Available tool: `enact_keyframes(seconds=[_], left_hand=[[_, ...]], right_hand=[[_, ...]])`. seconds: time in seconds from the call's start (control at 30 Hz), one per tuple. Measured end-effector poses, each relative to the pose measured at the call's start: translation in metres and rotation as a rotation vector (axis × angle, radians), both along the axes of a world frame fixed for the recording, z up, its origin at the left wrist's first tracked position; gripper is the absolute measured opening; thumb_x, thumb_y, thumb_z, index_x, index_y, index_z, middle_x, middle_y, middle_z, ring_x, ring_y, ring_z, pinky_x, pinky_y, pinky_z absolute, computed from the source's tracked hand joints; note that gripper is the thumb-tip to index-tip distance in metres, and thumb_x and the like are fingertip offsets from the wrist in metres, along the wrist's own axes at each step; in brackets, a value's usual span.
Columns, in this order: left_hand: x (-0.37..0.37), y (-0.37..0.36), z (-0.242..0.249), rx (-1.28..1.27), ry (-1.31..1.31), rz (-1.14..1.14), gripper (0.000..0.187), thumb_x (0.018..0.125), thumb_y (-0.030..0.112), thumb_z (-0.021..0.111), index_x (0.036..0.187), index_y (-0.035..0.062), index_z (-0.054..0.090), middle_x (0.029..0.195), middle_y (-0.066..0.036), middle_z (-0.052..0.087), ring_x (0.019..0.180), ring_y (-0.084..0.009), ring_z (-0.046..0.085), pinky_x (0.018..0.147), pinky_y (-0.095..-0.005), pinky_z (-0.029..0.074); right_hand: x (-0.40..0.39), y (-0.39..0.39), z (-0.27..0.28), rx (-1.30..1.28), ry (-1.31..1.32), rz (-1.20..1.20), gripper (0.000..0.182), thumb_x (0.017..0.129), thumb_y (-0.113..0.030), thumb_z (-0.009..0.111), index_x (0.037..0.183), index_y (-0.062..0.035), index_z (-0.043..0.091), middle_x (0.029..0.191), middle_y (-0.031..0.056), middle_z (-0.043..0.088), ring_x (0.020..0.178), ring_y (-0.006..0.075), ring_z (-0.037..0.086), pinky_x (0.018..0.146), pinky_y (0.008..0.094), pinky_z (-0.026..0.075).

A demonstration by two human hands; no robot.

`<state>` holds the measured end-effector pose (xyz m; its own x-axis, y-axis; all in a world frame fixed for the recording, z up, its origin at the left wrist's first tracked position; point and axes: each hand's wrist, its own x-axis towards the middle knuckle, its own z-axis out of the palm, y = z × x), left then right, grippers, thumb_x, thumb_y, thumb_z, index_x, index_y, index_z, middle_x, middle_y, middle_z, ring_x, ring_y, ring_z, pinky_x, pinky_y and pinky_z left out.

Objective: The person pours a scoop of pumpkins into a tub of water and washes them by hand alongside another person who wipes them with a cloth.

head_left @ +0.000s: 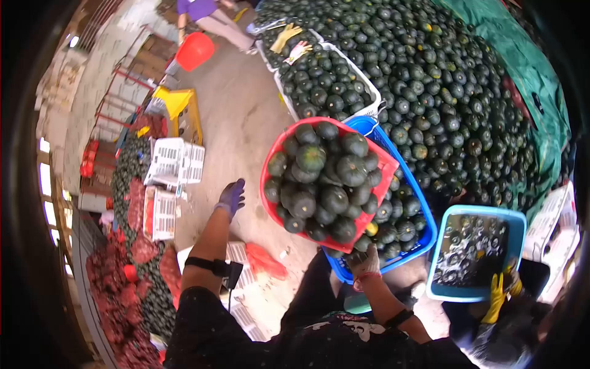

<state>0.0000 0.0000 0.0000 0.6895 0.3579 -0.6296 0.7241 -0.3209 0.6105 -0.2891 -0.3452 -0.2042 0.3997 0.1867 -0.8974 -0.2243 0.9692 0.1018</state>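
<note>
My left hand (232, 196), in a purple glove, hangs over the floor with its fingers apart and holds nothing. It is left of a red basin (267, 195) heaped with dark green squashes (310, 158). The basin rests tilted over a blue plastic basket (424, 215), which holds more squashes (406, 230). My right hand (367, 263), in a pale glove, is at the basket's near rim, below the basin. Its fingers curl round a dark green squash (356, 257), though they are partly hidden.
A large squash pile (442, 104) rises behind white crates (350, 58). At right, a co-worker's yellow-gloved hand (493, 298) is by a light-blue tub (448, 246) of water and squashes. Another person (215, 21) carries a red bucket (195, 51). White crates (165, 161) and red net sacks (117, 289) lie left.
</note>
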Motion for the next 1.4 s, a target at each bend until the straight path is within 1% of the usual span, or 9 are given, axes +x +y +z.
enact_keyframes(seconds=[0.2,0.3,0.33,0.4,0.47,0.57,0.77,1.1,1.4], left_hand=[[0.258,-0.052,-0.084,0.131,-0.193,-0.804,0.071,0.088,0.055,0.059,0.14,0.0087,0.044,0.138,-0.014,0.052,0.126,-0.0264,0.05,0.104,-0.0381,0.04],[0.313,-0.119,-0.145,0.161,-0.088,-1.096,0.071,0.092,0.053,0.054,0.142,0.0039,0.042,0.138,-0.013,0.052,0.126,-0.0221,0.048,0.106,-0.0347,0.036],[0.325,-0.139,-0.153,0.159,-0.034,-1.273,0.07,0.092,0.054,0.053,0.141,0.0033,0.044,0.137,-0.014,0.053,0.124,-0.0227,0.05,0.105,-0.0345,0.038],[0.331,-0.17,-0.17,0.203,0.03,-1.478,0.077,0.088,0.065,0.048,0.131,0.0007,0.054,0.13,-0.02,0.058,0.124,-0.0325,0.053,0.103,-0.0385,0.039],[0.324,-0.188,-0.184,0.2,-0.019,-1.361,0.068,0.086,0.06,0.056,0.119,0.0006,0.063,0.119,-0.019,0.065,0.11,-0.0293,0.061,0.097,-0.0382,0.044],[0.337,-0.178,-0.19,0.121,-0.105,-1.358,0.061,0.086,0.053,0.063,0.11,-0.0034,0.066,0.102,-0.014,0.07,0.092,-0.0218,0.063,0.084,-0.0366,0.047],[0.304,-0.16,-0.157,0.022,-0.102,-1.146,0.052,0.087,0.046,0.066,0.106,-0.0025,0.067,0.096,-0.006,0.067,0.086,-0.014,0.059,0.08,-0.031,0.048],[0.209,-0.093,-0.087,-0.222,-0.02,-0.671,0.037,0.095,0.033,0.055,0.106,-0.0009,0.064,0.101,-0.006,0.065,0.092,-0.0175,0.06,0.084,-0.033,0.049],[0.097,-0.183,-0.05,-0.494,-0.063,-0.616,0.037,0.096,0.032,0.053,0.111,-0.0008,0.063,0.104,-0.005,0.064,0.094,-0.0159,0.06,0.088,-0.0326,0.048]], right_hand=[[0.062,0.136,-0.072,-0.211,0.256,-0.372,0.052,0.086,-0.056,0.057,0.121,-0.0177,0.054,0.12,0.0051,0.055,0.11,0.0296,0.055,0.093,0.0521,0.045],[0.089,0.146,-0.006,-0.034,0.292,-0.501,0.051,0.088,-0.05,0.06,0.125,-0.0159,0.053,0.123,0.0063,0.055,0.116,0.0235,0.052,0.099,0.0377,0.043],[0.101,0.149,-0.009,0.076,0.381,-0.706,0.054,0.09,-0.052,0.054,0.129,-0.015,0.052,0.126,0.0085,0.056,0.125,0.026,0.047,0.105,0.0444,0.04],[0.104,0.151,-0.023,0.097,-0.035,-0.876,0.058,0.091,-0.055,0.047,0.133,-0.0146,0.049,0.133,0.0084,0.054,0.129,0.0272,0.045,0.107,0.0484,0.037],[0.097,0.152,-0.048,-0.347,-0.299,-0.589,0.061,0.088,-0.055,0.046,0.135,-0.0156,0.049,0.138,0.0039,0.053,0.129,0.0284,0.047,0.113,0.0461,0.031],[0.115,0.153,-0.06,-0.133,-0.206,-0.944,0.062,0.089,-0.056,0.046,0.137,-0.0159,0.049,0.14,0.0055,0.051,0.131,0.0287,0.045,0.114,0.0481,0.029],[0.127,0.134,-0.001,-0.066,-0.024,-0.821,0.07,0.09,-0.065,0.04,0.141,-0.018,0.045,0.144,0.0075,0.047,0.135,0.0295,0.041,0.113,0.0482,0.031],[0.083,0.05,0.002,-0.225,0.117,-0.686,0.057,0.092,-0.053,0.057,0.132,-0.0126,0.052,0.128,0.0095,0.058,0.117,0.0267,0.055,0.104,0.0438,0.04],[0.033,-0.115,0.131,-0.415,0.228,-0.618,0.043,0.094,-0.046,0.057,0.119,-0.0103,0.057,0.108,0.0093,0.064,0.099,0.0243,0.063,0.087,0.0404,0.052]])
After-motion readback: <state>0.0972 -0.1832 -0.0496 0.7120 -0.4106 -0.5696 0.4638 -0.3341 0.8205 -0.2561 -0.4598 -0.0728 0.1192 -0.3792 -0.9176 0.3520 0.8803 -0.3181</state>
